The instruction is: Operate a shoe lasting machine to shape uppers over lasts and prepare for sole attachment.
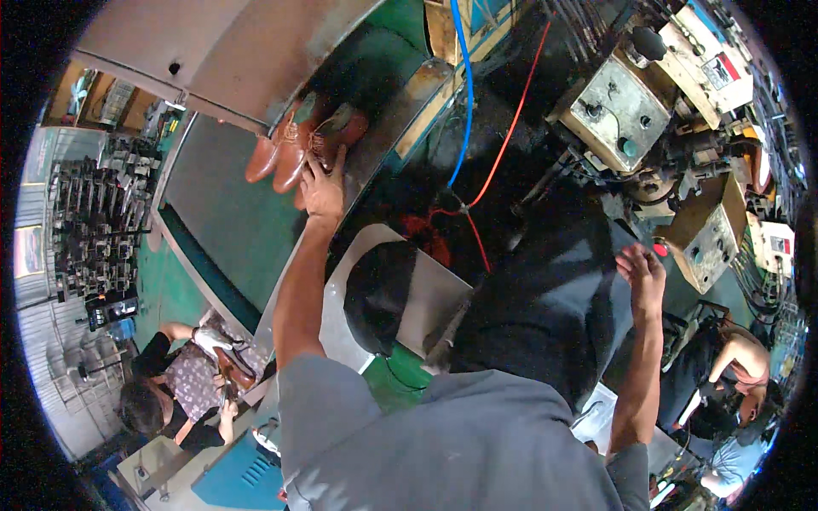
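Two brown leather shoes lie side by side at about eleven o'clock, toes pointing down-left on the green belt under a grey hood, probably so they ride through together as a pair. My left hand reaches up to them, fingers spread and touching the nearer shoe's heel end, not closed round it. My right hand, out at three o'clock, is curled with its fingertips at one red button on a grey control box; whether it presses I cannot tell. One blue hose and one red hose hang between them. One seated person at eight o'clock works on another shoe.
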A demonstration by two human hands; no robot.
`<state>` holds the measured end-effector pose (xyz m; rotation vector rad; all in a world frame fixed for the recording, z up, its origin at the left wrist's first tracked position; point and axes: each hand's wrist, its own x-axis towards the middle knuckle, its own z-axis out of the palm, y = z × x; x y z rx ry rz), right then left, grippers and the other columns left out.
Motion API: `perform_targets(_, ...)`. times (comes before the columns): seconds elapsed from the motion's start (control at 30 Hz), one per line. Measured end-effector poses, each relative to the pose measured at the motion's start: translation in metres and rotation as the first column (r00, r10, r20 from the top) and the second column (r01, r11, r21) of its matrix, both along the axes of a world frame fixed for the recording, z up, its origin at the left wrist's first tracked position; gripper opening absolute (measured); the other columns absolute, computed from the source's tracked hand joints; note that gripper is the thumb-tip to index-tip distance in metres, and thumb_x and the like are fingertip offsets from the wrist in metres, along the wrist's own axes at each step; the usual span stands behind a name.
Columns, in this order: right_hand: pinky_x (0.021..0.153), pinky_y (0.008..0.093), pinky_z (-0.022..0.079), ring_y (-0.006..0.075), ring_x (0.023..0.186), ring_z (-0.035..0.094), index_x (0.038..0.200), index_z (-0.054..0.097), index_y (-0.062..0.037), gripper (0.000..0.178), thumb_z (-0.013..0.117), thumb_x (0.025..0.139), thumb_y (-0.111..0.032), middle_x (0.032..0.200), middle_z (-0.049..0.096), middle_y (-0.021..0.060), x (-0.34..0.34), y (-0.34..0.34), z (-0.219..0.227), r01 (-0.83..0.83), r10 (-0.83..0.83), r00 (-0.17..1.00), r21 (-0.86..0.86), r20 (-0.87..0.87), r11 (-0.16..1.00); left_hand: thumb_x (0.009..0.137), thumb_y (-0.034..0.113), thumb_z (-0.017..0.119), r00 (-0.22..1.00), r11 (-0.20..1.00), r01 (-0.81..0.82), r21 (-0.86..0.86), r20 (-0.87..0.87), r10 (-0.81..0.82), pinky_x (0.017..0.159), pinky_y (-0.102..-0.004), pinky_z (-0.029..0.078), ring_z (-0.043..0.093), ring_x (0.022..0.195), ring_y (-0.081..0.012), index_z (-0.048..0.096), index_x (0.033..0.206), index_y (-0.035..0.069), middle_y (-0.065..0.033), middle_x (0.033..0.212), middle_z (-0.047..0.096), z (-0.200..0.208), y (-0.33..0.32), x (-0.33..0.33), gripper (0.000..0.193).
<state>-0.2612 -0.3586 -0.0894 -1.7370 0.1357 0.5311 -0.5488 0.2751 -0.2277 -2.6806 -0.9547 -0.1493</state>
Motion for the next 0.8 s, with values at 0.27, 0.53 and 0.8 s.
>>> perform_targets(0.27,0.094,0.0356,0.062,0.0238,0.105,0.077,0.138,0.065,0.0046,0.047,0.065,0.111,-0.035,0.123,0.075,0.0157,-0.011,-0.032,0.045,-0.055,0.061,0.996,-0.097,0.060,0.994,0.112,0.024,0.047,0.817,0.695,-0.179,0.696,-0.288,0.499,0.072,-0.0470,0.058,0.065,0.100,-0.0334,0.018,0.176,0.041,-0.0140,0.107,0.063,-0.052,0.131,-0.046,0.072)
perform_targets(0.53,0.100,0.0431,0.059,0.0312,0.110,0.077,0.139,0.066,0.0081,0.050,0.069,0.103,-0.026,0.125,0.079,0.0210,-0.130,-0.213,-0.022,0.340,-0.208,0.937,-0.606,0.279,0.719,0.103,0.047,0.064,0.608,0.607,0.794,-0.042,0.024,-0.794,0.085,-0.0545,0.058,0.069,0.100,-0.0462,0.068,0.134,0.002,-0.0212,0.116,0.072,-0.001,0.165,0.109,0.055)
perform_targets(0.8,0.088,0.0428,0.058,0.0273,0.102,0.079,0.121,0.078,0.0007,0.043,0.071,0.096,-0.035,0.108,0.081,0.0214,-0.533,-0.357,-0.082,0.418,-0.930,0.355,-0.906,0.092,0.069,0.113,0.021,0.060,0.890,-0.204,0.282,-0.938,0.335,-0.310,0.084,-0.0358,0.058,0.071,0.097,-0.0243,0.064,0.144,-0.006,-0.0175,0.118,0.074,0.005,-0.241,0.254,0.041)
